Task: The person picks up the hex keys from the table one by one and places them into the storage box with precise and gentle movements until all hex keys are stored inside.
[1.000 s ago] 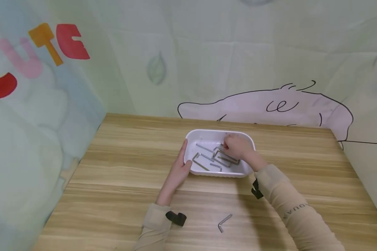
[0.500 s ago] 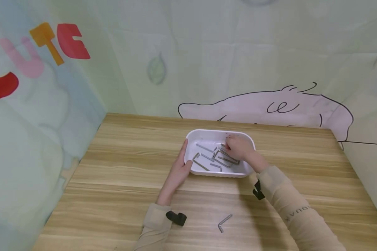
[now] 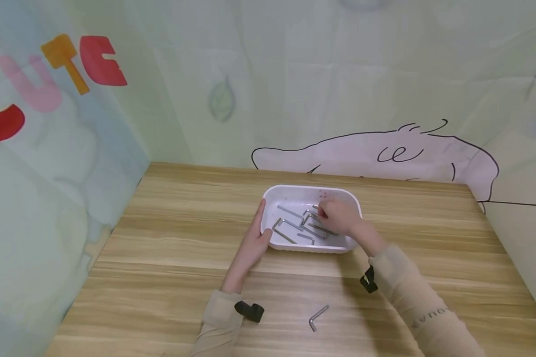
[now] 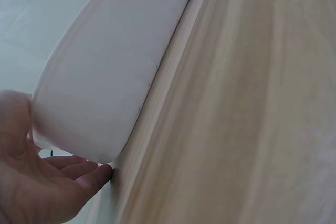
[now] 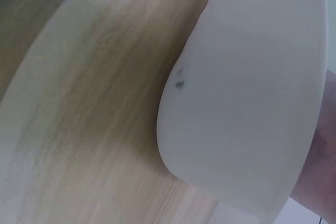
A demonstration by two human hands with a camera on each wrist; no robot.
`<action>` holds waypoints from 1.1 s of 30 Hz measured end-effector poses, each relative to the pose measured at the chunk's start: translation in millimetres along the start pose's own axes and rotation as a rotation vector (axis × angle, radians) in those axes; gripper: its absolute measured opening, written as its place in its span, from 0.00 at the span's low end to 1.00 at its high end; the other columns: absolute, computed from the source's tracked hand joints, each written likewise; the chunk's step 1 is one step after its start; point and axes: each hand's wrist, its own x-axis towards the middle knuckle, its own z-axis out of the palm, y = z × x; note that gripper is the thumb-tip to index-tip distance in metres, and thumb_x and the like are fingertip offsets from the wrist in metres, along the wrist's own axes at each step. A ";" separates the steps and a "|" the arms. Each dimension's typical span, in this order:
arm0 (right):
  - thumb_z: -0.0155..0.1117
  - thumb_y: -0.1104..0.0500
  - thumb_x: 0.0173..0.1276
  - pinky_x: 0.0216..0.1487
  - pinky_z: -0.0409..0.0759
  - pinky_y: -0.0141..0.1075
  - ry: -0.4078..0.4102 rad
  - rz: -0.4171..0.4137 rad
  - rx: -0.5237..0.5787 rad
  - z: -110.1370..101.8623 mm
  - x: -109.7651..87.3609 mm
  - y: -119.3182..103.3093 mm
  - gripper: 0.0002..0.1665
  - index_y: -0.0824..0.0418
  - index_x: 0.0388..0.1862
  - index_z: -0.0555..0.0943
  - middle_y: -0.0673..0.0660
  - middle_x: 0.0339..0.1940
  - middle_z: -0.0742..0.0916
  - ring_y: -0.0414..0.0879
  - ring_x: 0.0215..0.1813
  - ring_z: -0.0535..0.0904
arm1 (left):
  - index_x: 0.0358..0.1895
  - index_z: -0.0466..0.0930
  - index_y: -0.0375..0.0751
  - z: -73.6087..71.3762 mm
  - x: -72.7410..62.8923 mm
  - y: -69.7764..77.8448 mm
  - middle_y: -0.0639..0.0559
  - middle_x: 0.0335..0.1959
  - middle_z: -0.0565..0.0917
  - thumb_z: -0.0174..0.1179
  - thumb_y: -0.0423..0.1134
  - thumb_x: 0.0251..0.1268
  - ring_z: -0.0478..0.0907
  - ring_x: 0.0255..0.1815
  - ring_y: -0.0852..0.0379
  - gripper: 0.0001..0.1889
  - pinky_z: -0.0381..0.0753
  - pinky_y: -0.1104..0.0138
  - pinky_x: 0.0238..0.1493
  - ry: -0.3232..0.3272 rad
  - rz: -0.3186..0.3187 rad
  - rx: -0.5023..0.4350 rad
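A white plastic tray stands on the table with several L-shaped hex keys lying loose inside it. My left hand grips the tray's left end, thumb at the near corner and fingers along the end wall. In the left wrist view, fingertips touch the low outer edge of the tray. My right hand is inside the tray's right half with curled fingers, among the keys. Its fingertips are hidden, so whether they pinch a key cannot be told. The right wrist view shows mostly the tray's outer wall.
One hex key lies alone on the wooden table, nearer to me than the tray. Printed cloth walls enclose the table at the back and sides. Black straps sit on both wrists.
My right hand shifts slightly within the tray, toward me, and now covers more of the keys at the right. The left hand and the tray stay in place.
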 end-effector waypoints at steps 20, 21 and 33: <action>0.61 0.58 0.65 0.31 0.72 0.31 0.087 -0.064 0.084 5.5 -37.3 -19.6 0.05 0.57 0.32 0.81 0.48 0.24 0.81 0.39 0.28 0.71 | 0.77 0.41 0.62 5.0 -11.8 1.7 0.51 0.79 0.49 0.45 0.30 0.63 0.48 0.79 0.49 0.41 0.50 0.55 0.78 0.024 -0.015 0.013; 0.61 0.58 0.65 0.31 0.72 0.30 0.098 -0.074 0.080 5.4 -39.7 -20.7 0.04 0.57 0.32 0.80 0.48 0.24 0.80 0.39 0.27 0.71 | 0.78 0.41 0.62 5.3 -12.1 1.5 0.51 0.79 0.49 0.45 0.29 0.63 0.48 0.79 0.50 0.42 0.50 0.55 0.78 0.024 -0.013 0.012; 0.64 0.60 0.62 0.29 0.72 0.27 0.198 -0.140 0.060 3.9 -65.7 -30.7 0.02 0.56 0.31 0.80 0.45 0.24 0.79 0.37 0.28 0.71 | 0.78 0.41 0.61 8.9 -16.2 1.0 0.52 0.79 0.48 0.45 0.29 0.63 0.47 0.79 0.50 0.42 0.48 0.55 0.79 0.030 0.003 0.011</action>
